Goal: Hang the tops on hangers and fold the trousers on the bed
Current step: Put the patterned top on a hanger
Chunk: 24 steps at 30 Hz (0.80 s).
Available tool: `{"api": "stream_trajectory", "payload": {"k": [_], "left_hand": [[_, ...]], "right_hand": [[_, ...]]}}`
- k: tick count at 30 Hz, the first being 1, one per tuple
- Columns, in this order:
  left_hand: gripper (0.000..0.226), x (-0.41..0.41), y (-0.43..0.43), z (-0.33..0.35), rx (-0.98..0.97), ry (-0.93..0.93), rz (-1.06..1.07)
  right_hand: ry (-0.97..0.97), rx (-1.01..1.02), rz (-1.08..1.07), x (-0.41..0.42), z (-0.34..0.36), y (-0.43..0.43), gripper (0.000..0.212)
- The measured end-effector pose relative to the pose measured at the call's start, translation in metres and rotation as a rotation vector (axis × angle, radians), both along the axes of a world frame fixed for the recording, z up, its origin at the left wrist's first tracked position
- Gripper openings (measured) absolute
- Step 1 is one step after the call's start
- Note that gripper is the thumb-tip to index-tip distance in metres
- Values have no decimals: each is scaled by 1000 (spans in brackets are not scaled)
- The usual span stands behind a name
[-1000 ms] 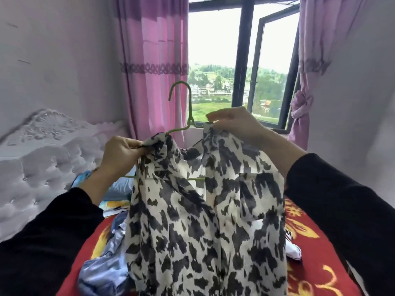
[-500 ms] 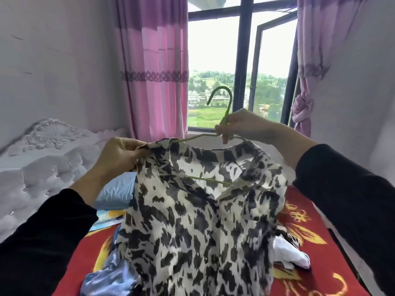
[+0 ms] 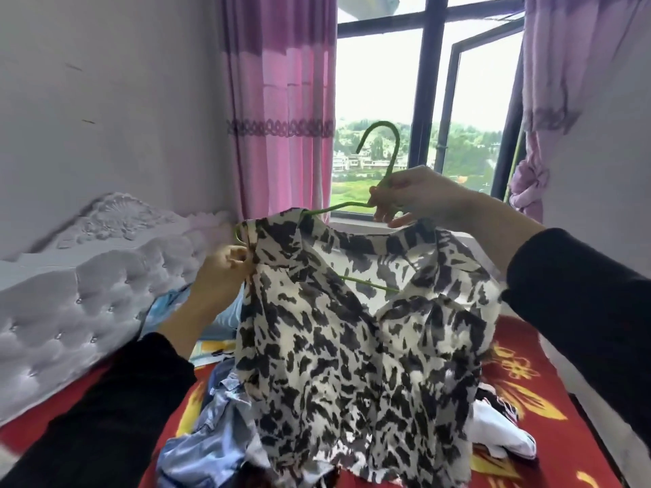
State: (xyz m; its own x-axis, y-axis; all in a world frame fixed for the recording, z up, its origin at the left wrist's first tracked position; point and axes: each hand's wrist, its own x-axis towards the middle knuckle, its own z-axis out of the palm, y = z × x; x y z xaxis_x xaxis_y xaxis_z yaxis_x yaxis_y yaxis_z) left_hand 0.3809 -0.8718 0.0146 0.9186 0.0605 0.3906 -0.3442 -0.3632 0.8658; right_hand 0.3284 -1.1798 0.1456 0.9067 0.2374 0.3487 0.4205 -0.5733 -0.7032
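Head view, 1 frame. The black-and-white patterned top [image 3: 352, 346] is held up in the air above the bed [image 3: 528, 392], draped on a green wire hanger [image 3: 382, 160].

Right hand [image 3: 412, 197]: fingers closed around the hanger's neck, just below the hook. The hook stands above the hand, tilted to the right, against the window [image 3: 380, 82]. The top's collar and right shoulder hang directly beneath this hand; the fabric edge touches or nearly touches the lower fingers, cannot tell which.

Left hand [image 3: 225, 272]: fingers pinched together on the top's left shoulder seam, at the hanger's left end. A small loop of green wire shows just above the pinch, outside the fabric. This hand sits lower than the right and to its left, so the hanger's shoulder arm slopes down from the neck toward it.

The hanger's lower bar is visible through the open neckline, running across between the 2 shoulders. The top's body falls straight below both grips; its hem reaches the clothes pile.

On the bed: red cover with yellow flower pattern; a blue denim garment [image 3: 208, 434] lies crumpled below and left of the hem; a white garment [image 3: 500, 434] lies right of the hem. A light blue pillow [image 3: 169, 308] sits behind the left forearm, beside the white tufted headboard [image 3: 70, 304]. Pink curtains [image 3: 278, 100] flank the window. Both sleeves are black.
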Motion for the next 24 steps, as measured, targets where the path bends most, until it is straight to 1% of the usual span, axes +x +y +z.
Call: {"api": "stream_trajectory", "payload": {"k": [1,2,5,7,9,10,12,13,14,15,16,17,19,20,22,23,24], "left_hand": [[10,0,2,-5,33,-7,-28],[11,-3,6,-10,64,-26,-9],[32,-7,30,-27,23,-61,130],[38,-17,52,-41,90,-9,165],[23,-28,70,-54,161,44,204],[21,-37,77,-56,155,29,281],[23,-56,87,-57,129,-115,523],[21,-69,90,-55,134,-240,619],[20,-84,92,-54,171,-361,657],[20,-99,93,-55,252,-453,628],[17,-114,94,-59,356,-499,536],[16,-128,96,-66,471,-497,416],[27,-147,99,-80,704,-388,221],[32,-151,101,-87,785,-303,175],[42,-155,108,-95,810,-98,147],[44,-156,116,-96,809,-16,154],[41,-159,126,-97,835,31,170]], "right_hand": [[-2,-9,7,-1,0,2,24],[-7,-27,9,-2,0,5,23],[-20,-101,-1,-6,-5,17,18],[-20,-114,16,-7,-13,32,17],[-15,-127,59,-6,-21,54,18],[-6,-141,85,-5,-26,68,19],[30,-133,135,0,-32,99,21],[57,-112,158,2,-34,115,20],[86,-88,184,4,-35,133,20],[114,-65,214,5,-36,151,19],[141,-44,250,5,-37,170,19],[166,-23,293,3,-38,190,18],[213,5,395,-4,-39,230,18],[225,6,439,-10,-39,250,18],[238,5,507,-23,-38,288,21],[242,5,538,-30,-37,307,24],[241,4,568,-38,-37,325,25]]}}
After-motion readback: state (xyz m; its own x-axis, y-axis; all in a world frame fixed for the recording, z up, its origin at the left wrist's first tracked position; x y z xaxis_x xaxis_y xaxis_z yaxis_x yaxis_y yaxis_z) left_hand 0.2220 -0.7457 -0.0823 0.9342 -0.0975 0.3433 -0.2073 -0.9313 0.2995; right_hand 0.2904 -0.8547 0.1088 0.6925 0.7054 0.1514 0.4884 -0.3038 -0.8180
